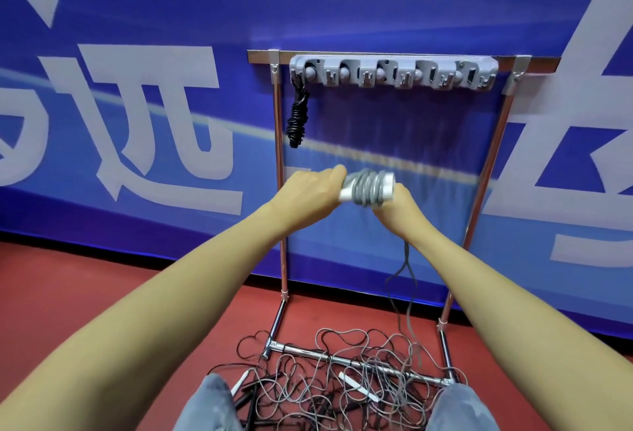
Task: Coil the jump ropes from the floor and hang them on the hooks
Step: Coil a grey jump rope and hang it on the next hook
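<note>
Both hands hold one grey jump rope in front of the rack, its cord wound in coils around the white handles. My left hand grips the left end of the handles. My right hand grips the right end, and a loose loop of grey cord hangs from it toward the floor. A grey hook bar tops the chrome rack. A coiled black rope hangs from its leftmost hook. Several tangled grey and black ropes lie on the red floor at the rack's base.
The chrome rack stands against a blue banner wall with white lettering. Its base bars lie under the rope tangle. Loose white handles rest among the ropes. My knees in jeans sit at the bottom edge.
</note>
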`<state>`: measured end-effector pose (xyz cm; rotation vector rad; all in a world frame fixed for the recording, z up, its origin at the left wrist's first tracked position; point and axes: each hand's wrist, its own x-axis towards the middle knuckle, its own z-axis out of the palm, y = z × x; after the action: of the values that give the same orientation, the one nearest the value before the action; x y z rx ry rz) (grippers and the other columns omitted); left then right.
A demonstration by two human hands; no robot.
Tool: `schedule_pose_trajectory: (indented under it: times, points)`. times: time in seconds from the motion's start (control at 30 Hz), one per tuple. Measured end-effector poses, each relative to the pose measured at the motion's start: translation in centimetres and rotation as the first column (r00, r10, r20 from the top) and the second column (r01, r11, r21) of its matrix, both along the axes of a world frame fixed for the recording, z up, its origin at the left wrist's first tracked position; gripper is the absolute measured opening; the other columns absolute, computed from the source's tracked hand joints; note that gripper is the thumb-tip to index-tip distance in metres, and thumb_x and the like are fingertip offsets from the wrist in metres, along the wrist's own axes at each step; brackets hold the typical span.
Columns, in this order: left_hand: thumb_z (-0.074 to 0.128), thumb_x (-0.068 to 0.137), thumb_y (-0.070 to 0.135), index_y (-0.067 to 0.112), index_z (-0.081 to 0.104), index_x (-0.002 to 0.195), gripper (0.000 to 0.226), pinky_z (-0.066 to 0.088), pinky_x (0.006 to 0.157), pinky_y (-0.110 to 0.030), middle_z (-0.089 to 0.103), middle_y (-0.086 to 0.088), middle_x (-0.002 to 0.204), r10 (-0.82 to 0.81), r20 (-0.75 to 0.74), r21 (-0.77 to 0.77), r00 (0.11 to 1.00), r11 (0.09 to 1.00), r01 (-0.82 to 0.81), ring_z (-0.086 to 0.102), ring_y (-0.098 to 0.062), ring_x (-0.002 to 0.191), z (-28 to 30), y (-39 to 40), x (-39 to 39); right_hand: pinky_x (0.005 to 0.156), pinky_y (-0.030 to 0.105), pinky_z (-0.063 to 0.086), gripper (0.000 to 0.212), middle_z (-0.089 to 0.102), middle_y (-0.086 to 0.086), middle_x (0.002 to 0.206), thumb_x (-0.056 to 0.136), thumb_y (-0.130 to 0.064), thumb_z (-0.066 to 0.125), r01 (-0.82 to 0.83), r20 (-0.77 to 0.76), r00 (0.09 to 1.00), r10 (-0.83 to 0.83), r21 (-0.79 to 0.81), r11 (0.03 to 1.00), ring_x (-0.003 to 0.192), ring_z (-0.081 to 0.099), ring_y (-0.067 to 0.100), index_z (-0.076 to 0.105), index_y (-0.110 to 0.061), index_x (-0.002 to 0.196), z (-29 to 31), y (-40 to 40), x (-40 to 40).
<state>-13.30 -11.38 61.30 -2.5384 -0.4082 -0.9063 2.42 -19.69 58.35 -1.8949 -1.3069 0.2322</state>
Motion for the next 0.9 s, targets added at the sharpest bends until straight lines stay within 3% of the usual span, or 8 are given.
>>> schedule_pose_trajectory:
  times: [0.1, 0.17, 0.3, 0.47, 0.63, 0.73, 0.83, 0.9]
  points:
    - [0.042, 0.096, 0.012, 0.011, 0.031, 0.090, 0.013, 0.025, 0.050, -0.035, 0.036, -0.001, 0.064, 0.273, -0.083, -0.254, 0.958, 0.924, -0.286, 0.042, -0.032, 0.059, 0.9, -0.6, 1.2, 0.059, 0.032, 0.038, 0.020, 0.055, -0.004, 0.061, 0.091, -0.020, 0.056, -0.041, -0.035, 0.999, 0.040, -0.018, 0.999, 0.058, 0.047, 0.017, 0.068, -0.010, 0.079, 0.0, -0.4, -0.7]
    - [0.043, 0.094, 0.006, 0.011, 0.028, 0.090, 0.016, 0.029, 0.053, -0.035, 0.040, 0.000, 0.068, 0.332, -0.081, -0.298, 0.940, 0.892, -0.340, 0.052, -0.034, 0.066, 0.9, -1.0, 1.9, 0.056, 0.031, 0.037, 0.019, 0.057, 0.004, 0.063, 0.089, -0.018, 0.059, -0.069, 0.023, 0.997, 0.070, -0.025, 0.997, 0.059, 0.049, 0.020, 0.066, -0.002, 0.079, 0.6, -0.6, -1.1]
    - [0.046, 0.086, -0.007, 0.004, 0.042, 0.103, 0.021, 0.034, 0.058, -0.035, 0.058, -0.011, 0.087, 0.400, -0.150, -0.404, 0.904, 0.810, -0.425, 0.062, -0.035, 0.083, 0.4, -1.4, 2.7, 0.049, 0.024, 0.033, 0.016, 0.049, -0.005, 0.052, 0.082, -0.012, 0.061, -0.128, 0.089, 0.986, 0.139, -0.117, 0.985, 0.050, 0.040, 0.013, 0.063, -0.002, 0.069, 1.7, -0.6, -1.8]
    - [0.050, 0.085, -0.007, 0.005, 0.042, 0.102, 0.023, 0.037, 0.058, -0.033, 0.066, -0.012, 0.097, 0.440, -0.270, -0.298, 0.857, 0.808, -0.509, 0.066, -0.032, 0.086, -0.1, -0.4, 2.7, 0.057, 0.029, 0.037, 0.012, 0.051, -0.004, 0.058, 0.077, -0.013, 0.058, -0.096, 0.223, 0.966, 0.135, -0.176, 0.980, 0.060, 0.046, 0.019, 0.058, -0.010, 0.065, 2.4, -0.7, -1.8]
    - [0.048, 0.086, -0.005, 0.002, 0.045, 0.110, 0.025, 0.054, 0.069, -0.041, 0.067, -0.012, 0.094, 0.443, -0.405, -0.138, 0.800, 0.835, -0.532, 0.066, -0.036, 0.082, -0.9, 1.0, 1.7, 0.058, 0.031, 0.036, 0.015, 0.060, 0.001, 0.070, 0.080, -0.014, 0.053, -0.083, 0.571, 0.808, 0.146, -0.136, 0.987, 0.072, 0.050, 0.026, 0.066, -0.021, 0.081, 4.2, -1.5, -2.1]
    - [0.044, 0.088, -0.002, 0.004, 0.044, 0.109, 0.022, 0.049, 0.066, -0.037, 0.066, -0.010, 0.091, 0.374, -0.512, 0.019, 0.773, 0.905, -0.424, 0.065, -0.035, 0.081, -0.9, 1.1, 1.3, 0.063, 0.034, 0.046, 0.017, 0.060, -0.008, 0.062, 0.070, -0.010, 0.057, -0.076, 0.318, 0.946, 0.053, 0.062, 0.995, 0.067, 0.054, 0.020, 0.066, -0.024, 0.074, 3.9, -1.0, -1.7]
    - [0.042, 0.089, -0.001, 0.008, 0.042, 0.102, 0.015, 0.035, 0.051, -0.029, 0.062, -0.008, 0.083, 0.295, -0.587, 0.121, 0.754, 0.953, -0.279, 0.064, -0.032, 0.076, -0.6, 1.4, 0.7, 0.060, 0.043, 0.055, 0.017, 0.052, -0.010, 0.055, 0.070, -0.011, 0.057, 0.001, 0.103, 0.995, -0.015, 0.132, 0.991, 0.057, 0.050, 0.017, 0.056, -0.028, 0.068, 3.1, 0.2, -1.0]
    - [0.050, 0.078, -0.003, 0.009, 0.047, 0.087, 0.016, 0.018, 0.043, -0.021, 0.055, -0.004, 0.064, 0.170, -0.528, 0.181, 0.832, 0.980, -0.086, 0.059, -0.027, 0.055, -0.7, 1.5, 0.4, 0.053, 0.044, 0.055, 0.017, 0.053, -0.006, 0.056, 0.076, -0.015, 0.064, 0.058, 0.027, 0.998, -0.061, 0.106, 0.993, 0.050, 0.053, 0.019, 0.054, -0.025, 0.067, 2.8, 0.7, -0.4]
